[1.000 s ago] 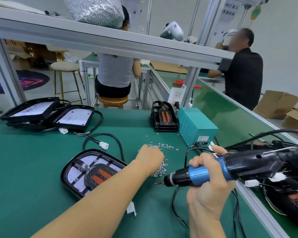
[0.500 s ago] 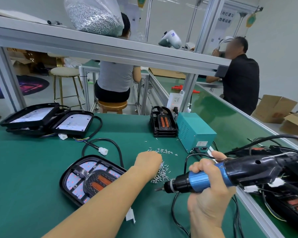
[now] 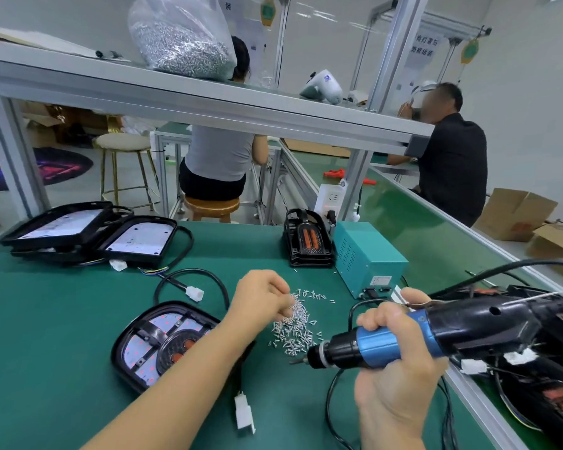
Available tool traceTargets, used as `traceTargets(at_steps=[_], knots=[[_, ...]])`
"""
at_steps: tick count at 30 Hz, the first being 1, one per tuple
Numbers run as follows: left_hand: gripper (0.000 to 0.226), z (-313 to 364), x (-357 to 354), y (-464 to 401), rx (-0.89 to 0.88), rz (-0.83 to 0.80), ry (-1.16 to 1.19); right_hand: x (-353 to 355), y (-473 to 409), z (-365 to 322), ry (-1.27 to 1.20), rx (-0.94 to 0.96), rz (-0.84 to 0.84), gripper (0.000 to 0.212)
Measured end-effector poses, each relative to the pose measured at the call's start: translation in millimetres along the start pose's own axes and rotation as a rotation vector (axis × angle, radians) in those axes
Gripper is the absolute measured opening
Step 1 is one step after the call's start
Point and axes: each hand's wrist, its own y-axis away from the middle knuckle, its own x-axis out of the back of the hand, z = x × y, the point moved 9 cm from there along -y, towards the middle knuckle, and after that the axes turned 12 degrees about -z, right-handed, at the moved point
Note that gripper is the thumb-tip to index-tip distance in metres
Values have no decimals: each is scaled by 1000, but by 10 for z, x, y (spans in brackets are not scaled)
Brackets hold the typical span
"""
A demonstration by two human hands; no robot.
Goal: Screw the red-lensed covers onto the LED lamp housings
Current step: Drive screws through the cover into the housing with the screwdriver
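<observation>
A black LED lamp housing [image 3: 150, 339] with its red-lensed cover lies on the green bench in front of me, partly hidden by my left forearm. To its right is a loose pile of small silver screws [image 3: 294, 329]. My left hand [image 3: 262, 298] hovers over the pile's far edge with its fingers curled, pinching at the screws. My right hand [image 3: 394, 358] grips a blue and black electric screwdriver [image 3: 403, 339], held level, its bit pointing left at the pile.
Two open housings [image 3: 88, 232] lie at the back left. A stack of red-lensed covers [image 3: 307, 241] stands beside a teal power box [image 3: 368, 258]. More lamps and cables [image 3: 553, 384] crowd the right. A bag of screws [image 3: 182, 40] sits on the overhead shelf.
My left hand has lifted a little off the screw pile, fingers drawn together. The screwdriver has stayed about level in my right hand. The head camera has tilted.
</observation>
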Motion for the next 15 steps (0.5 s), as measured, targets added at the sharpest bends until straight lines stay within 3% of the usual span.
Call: traceTargets(at_steps=[2,5,15], knots=[[15,-114,132,182,9,-5,427,-31,-27,-23,-38,19,9,26],[22,-288,303,494,-6,3,741,-146,-59,53,-137,-12,-46,25],[26,-718,730,1260,-64,180,1102,-794,179,355,-357,-179,-157,22]])
